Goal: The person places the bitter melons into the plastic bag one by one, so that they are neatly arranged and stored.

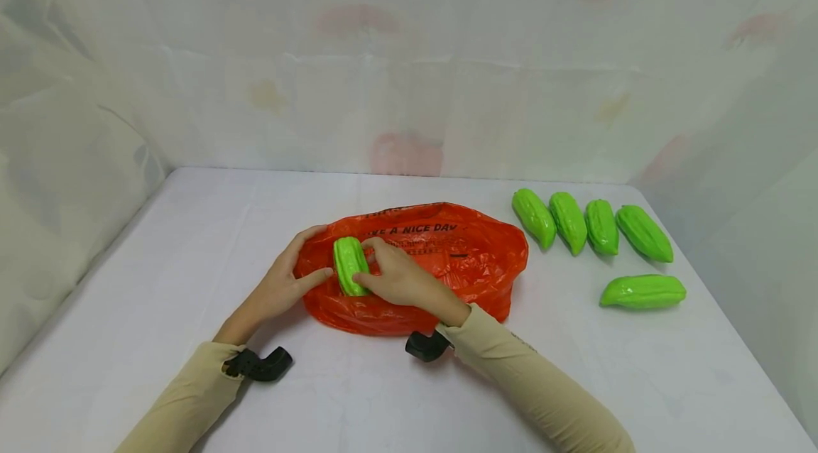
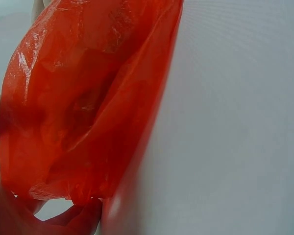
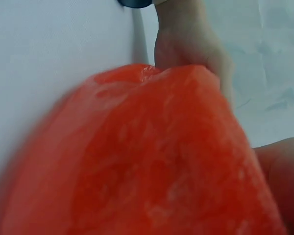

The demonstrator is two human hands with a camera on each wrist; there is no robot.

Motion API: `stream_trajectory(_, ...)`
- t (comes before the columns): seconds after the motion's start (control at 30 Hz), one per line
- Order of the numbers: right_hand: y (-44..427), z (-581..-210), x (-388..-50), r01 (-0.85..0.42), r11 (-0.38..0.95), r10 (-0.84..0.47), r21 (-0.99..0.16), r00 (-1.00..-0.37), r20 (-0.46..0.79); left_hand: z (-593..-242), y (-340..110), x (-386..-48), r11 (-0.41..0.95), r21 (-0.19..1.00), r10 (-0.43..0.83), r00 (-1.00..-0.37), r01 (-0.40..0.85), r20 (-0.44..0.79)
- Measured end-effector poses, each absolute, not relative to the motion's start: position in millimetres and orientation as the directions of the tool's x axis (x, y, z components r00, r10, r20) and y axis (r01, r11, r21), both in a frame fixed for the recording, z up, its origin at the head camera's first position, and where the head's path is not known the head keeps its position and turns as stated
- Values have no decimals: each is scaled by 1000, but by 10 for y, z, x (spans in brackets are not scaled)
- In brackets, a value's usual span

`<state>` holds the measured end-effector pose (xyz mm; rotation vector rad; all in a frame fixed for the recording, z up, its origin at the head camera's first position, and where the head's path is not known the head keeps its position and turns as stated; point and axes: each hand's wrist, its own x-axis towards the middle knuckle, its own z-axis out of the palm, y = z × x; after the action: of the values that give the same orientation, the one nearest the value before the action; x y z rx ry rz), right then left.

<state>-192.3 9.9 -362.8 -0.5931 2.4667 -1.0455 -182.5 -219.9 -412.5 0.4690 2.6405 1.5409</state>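
Note:
A red plastic bag (image 1: 476,275) with black printing lies wide-mouthed in the middle of the table. My right hand (image 1: 399,274) reaches over its near rim and holds a glossy green star fruit (image 1: 348,265) between thumb and fingers. That fruit is tilted inside the left part of the bag's mouth. At the bag's left end, my left hand (image 1: 281,286) grips the rim, its thumb near the fruit. Both wrist views are mostly filled by the bag's red side, which hides the fruit there.
Several more star fruits (image 1: 569,223) form a slanted row at the table's back right. Another star fruit (image 1: 642,291) lies sideways in front of them. The white tabletop (image 1: 160,261) meets patterned cloth walls at the back and sides.

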Motion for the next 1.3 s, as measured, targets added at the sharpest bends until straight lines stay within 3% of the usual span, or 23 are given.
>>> stream_trajectory(0.3, 105, -3637, -1933, -219, 573, -572, -790, -797, -194, -4124, -2191, -1824, 459, 858, 278, -954, 232, 109)
stream_trajectory(1.3, 457, -3429, -1900, -248, 537, -548, -806, -829, -110, -4121, -2199, -1817, 470, 856, 267, -959, 217, 96)
